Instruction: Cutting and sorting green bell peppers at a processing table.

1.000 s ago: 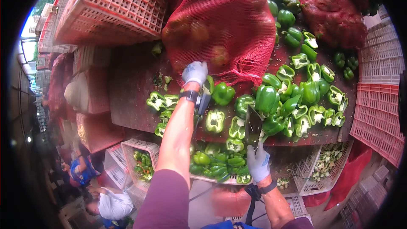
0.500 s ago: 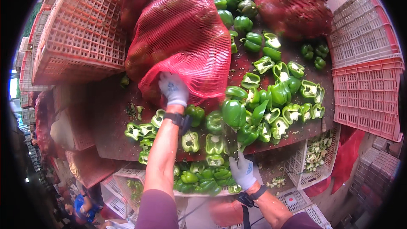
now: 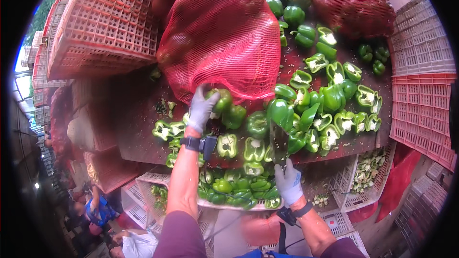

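At the mouth of the red mesh sack (image 3: 222, 38), my gloved left hand (image 3: 201, 107) has its fingers and thumb around a whole green bell pepper (image 3: 222, 101). More whole bell peppers (image 3: 258, 125) sit just right of it. My gloved right hand (image 3: 289, 181) grips a knife (image 3: 278, 141) at the table's near edge, its broad dark blade pointing away from me. Halved green peppers (image 3: 329, 136) with pale cores lie heaped right of the blade. Other cut halves (image 3: 226, 145) rest between my two arms.
A crate of cut peppers (image 3: 239, 192) stands below the near edge. Another crate (image 3: 368, 172) at the right holds pale cores. Stacked crates flank the table at left (image 3: 105, 24) and right (image 3: 423, 114). A second mesh sack (image 3: 349, 7) lies at the back. People (image 3: 98, 208) are at lower left.
My left hand has come out from under the sack's mesh with a pepper in it. The knife blade now shows more fully in my right hand. The whole view has shifted somewhat.
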A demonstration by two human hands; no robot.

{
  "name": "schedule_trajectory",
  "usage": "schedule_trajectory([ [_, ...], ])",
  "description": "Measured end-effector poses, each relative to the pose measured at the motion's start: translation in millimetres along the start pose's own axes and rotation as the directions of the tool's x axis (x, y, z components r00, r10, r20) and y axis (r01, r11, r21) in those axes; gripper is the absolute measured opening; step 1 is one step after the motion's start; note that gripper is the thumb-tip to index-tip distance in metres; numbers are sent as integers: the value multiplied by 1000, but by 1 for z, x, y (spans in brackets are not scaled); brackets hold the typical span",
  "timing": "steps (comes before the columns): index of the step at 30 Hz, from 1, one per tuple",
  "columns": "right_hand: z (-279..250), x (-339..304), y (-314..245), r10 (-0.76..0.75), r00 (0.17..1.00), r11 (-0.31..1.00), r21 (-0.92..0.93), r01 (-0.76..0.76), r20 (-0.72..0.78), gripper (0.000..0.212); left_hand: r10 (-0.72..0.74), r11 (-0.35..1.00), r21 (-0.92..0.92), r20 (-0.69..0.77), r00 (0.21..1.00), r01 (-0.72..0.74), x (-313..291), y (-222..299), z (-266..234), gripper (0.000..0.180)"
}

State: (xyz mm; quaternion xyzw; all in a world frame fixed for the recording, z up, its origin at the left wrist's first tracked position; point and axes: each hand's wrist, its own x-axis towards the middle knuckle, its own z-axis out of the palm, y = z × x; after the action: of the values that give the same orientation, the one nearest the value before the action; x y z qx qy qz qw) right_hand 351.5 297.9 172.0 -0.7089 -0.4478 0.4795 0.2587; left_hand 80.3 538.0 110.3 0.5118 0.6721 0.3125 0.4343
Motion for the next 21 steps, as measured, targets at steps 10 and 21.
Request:
schedule_trajectory([
  [10, 10, -2, -52, -404, 915, 906, -146, 396, -21, 37, -202, 562, -790, 156, 967, 245, -119, -7, 16, 25],
  [21, 35, 5, -55, -204, 977, 862, -463, 207, 58, 29, -178, 790, -603, -52, 983, 111, -158, 32, 57, 36],
])
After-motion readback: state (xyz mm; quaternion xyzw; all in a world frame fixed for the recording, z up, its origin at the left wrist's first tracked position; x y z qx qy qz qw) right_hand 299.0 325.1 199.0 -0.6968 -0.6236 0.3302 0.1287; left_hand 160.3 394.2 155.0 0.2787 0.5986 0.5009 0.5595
